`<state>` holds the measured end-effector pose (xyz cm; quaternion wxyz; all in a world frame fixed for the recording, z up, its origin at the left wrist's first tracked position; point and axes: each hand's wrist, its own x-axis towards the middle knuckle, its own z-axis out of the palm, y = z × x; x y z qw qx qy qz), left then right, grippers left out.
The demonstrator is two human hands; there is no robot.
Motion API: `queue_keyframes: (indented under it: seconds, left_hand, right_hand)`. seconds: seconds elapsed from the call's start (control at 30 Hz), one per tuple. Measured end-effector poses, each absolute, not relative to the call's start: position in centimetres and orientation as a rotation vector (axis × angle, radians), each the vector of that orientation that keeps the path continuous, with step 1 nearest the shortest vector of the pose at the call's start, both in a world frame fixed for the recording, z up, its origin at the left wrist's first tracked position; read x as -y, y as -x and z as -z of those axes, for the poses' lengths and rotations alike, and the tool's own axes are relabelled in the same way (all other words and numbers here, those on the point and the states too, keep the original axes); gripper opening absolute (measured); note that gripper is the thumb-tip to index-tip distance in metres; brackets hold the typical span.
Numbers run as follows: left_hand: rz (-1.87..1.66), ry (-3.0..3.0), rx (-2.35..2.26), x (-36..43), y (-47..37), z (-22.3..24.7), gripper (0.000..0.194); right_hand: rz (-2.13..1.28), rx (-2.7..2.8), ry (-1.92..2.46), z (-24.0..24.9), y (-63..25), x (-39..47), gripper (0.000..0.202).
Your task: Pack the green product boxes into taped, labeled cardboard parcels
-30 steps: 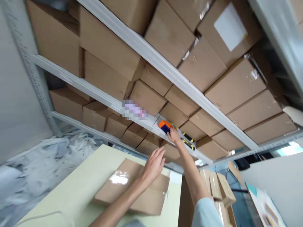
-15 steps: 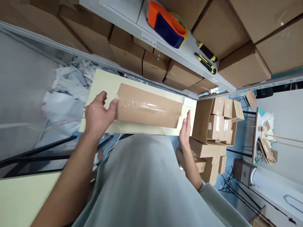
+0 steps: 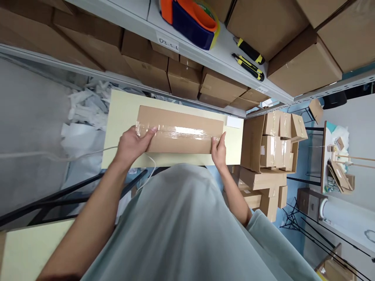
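A long brown cardboard box (image 3: 181,146) lies on the pale yellow tabletop (image 3: 121,105), with shiny clear tape running along its upper face. At its left end my left hand (image 3: 133,144) grips it, the thumb on top over the tape and the other fingers around the end, partly hidden. My right hand (image 3: 219,151) holds the right end between thumb and fingers. A small white slip (image 3: 233,121) lies on the table just beyond the box's right end.
A shelf (image 3: 216,58) above the table bears an orange and blue tape dispenser (image 3: 195,23), two yellow-black cutters (image 3: 249,67) and cartons. Stacked cartons (image 3: 272,152) stand to the right. A white cable (image 3: 88,155) crosses at the left.
My right hand, which was apart from the box, has closed on its right end. My left thumb has moved further onto the top. The box lies straighter and slightly further left.
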<state>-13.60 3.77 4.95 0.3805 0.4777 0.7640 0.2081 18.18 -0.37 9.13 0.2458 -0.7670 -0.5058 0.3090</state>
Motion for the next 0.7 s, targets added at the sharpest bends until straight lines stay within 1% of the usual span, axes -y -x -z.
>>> queue_keyframes:
  seconds: [0.13, 0.23, 0.3, 0.37, 0.43, 0.57, 0.7]
  left_hand:
    - [-0.495, -1.225, -1.927, -3.4, 13.7, -4.8, 0.059]
    - [-0.489, -1.259, -1.963, -2.9, 13.2, -6.0, 0.067]
    - [-0.543, -1.356, -2.026, -2.7, 12.3, -7.0, 0.076]
    - [-0.621, -1.501, -2.053, -3.0, 10.8, -7.9, 0.079]
    - [-0.671, -1.635, -1.993, -3.9, 8.8, -8.6, 0.079]
    - [-0.699, -1.846, -1.767, -7.2, 5.2, -8.8, 0.071]
    - [-0.688, -1.862, -1.751, -9.4, 4.4, -7.6, 0.068]
  right_hand:
    - [-0.867, 1.368, 1.985, -8.3, -19.7, 0.2, 0.087]
    - [-0.874, 1.438, 1.961, -8.8, -20.5, 0.0, 0.083]
    - [-0.726, 1.519, 2.058, -9.4, -20.1, -0.4, 0.083]
    - [-0.521, 1.675, 2.107, -10.0, -18.3, -1.2, 0.082]
    - [-0.423, 1.895, 2.037, -10.2, -15.4, -2.6, 0.078]
    - [-0.47, 2.196, 1.863, -9.5, -9.5, -6.5, 0.07]
    - [-0.492, 2.235, 1.924, -8.5, -7.8, -8.8, 0.068]
